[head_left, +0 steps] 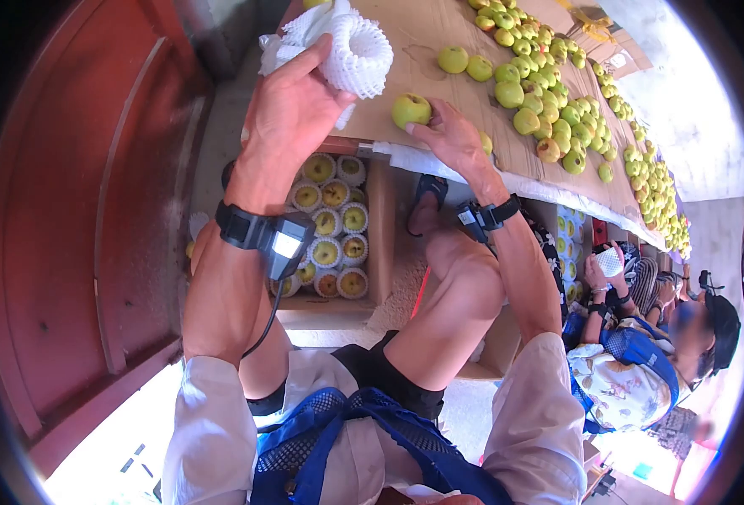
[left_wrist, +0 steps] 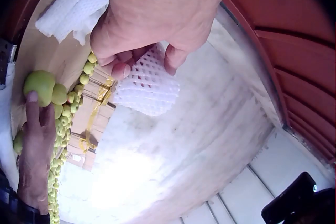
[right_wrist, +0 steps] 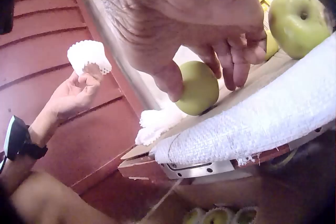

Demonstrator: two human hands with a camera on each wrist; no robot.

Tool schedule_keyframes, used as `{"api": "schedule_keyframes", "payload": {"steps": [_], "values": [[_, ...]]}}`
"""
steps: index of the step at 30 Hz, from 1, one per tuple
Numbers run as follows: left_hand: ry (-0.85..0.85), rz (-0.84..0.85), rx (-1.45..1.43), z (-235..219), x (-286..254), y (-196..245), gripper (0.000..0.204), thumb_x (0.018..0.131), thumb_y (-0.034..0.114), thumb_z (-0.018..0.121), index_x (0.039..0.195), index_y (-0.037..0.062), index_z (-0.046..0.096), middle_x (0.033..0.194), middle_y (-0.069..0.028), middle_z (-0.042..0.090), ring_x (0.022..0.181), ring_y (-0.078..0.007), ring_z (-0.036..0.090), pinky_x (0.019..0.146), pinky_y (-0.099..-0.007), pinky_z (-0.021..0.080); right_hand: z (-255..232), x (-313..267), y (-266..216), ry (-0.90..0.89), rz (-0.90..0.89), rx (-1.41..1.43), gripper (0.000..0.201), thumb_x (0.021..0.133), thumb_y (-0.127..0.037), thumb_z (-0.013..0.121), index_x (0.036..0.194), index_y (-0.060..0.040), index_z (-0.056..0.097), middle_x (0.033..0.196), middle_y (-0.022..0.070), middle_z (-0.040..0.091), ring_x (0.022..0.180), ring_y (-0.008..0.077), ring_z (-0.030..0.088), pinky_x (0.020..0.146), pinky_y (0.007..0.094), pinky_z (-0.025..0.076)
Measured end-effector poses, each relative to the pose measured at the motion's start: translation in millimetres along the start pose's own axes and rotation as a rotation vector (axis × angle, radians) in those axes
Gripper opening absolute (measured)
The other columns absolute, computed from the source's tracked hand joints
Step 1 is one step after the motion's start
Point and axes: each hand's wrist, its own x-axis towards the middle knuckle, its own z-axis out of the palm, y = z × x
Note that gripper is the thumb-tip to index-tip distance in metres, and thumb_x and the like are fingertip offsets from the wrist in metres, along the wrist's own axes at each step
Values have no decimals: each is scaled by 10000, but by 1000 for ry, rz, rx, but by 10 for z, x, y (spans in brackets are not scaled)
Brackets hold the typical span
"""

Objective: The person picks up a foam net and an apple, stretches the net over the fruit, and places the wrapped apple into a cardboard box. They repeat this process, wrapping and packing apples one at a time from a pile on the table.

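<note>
Left grip [head_left: 288, 114]: raised near the near left corner of the worktop [head_left: 418, 34], forearm reaching forward, thumb and fingers pinching a foam net [head_left: 362, 61].
Right grip [head_left: 456, 139]: forearm reaching forward, hand turned inward, thumb on one side of an apple [head_left: 411, 110] and fingers on the other, grasping it.
Held apple: one, green, at the worktop's near edge, close to its left corner; whether it is lifted or resting cannot be told.
Nets: one held; more lie bunched at the worktop's left end [left_wrist: 73, 8], too overlapped to count.
Loose apples [head_left: 557, 109]: too many to count, spread toward the worktop's right end; two sit side by side at the left of the spread.
Box [head_left: 380, 240]: one, below the worktop's near left corner, at least twelve netted apples [head_left: 325, 252] visible.
Second person [head_left: 633, 362]: one, at the worktop's near edge, toward its right end.
</note>
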Motion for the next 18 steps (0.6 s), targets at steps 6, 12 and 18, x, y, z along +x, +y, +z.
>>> {"api": "schedule_keyframes", "payload": {"steps": [6, 12, 18], "values": [[-43, -13, 16, 64, -54, 23, 432, 1010, 187, 579, 1402, 22, 503, 1408, -85, 551, 1289, -217, 501, 1067, -396, 405, 21, 17, 86, -16, -18, 89, 646, 821, -417, 761, 1300, -12, 604, 1117, 189, 683, 1026, 314, 663, 896, 395, 516], [-9, -36, -16, 58, -38, -6, 430, 996, 172, 588, 1389, 17, 504, 1319, -93, 580, 1208, -223, 536, 1027, -397, 428, -48, -88, -45, 202, 27, 147, 628, 870, -403, 733, 1328, 3, 592, 1136, 163, 689, 1047, 268, 661, 903, 390, 512], [-27, -155, -50, 114, -70, -78, 398, 975, 135, 593, 1345, 6, 522, 1177, -110, 624, 1100, -234, 572, 979, -414, 455, -367, -243, -742, -98, 45, 899, 500, 1031, -443, 531, 1321, -40, 589, 1159, 75, 673, 1037, 181, 608, 831, 334, 469]]}}
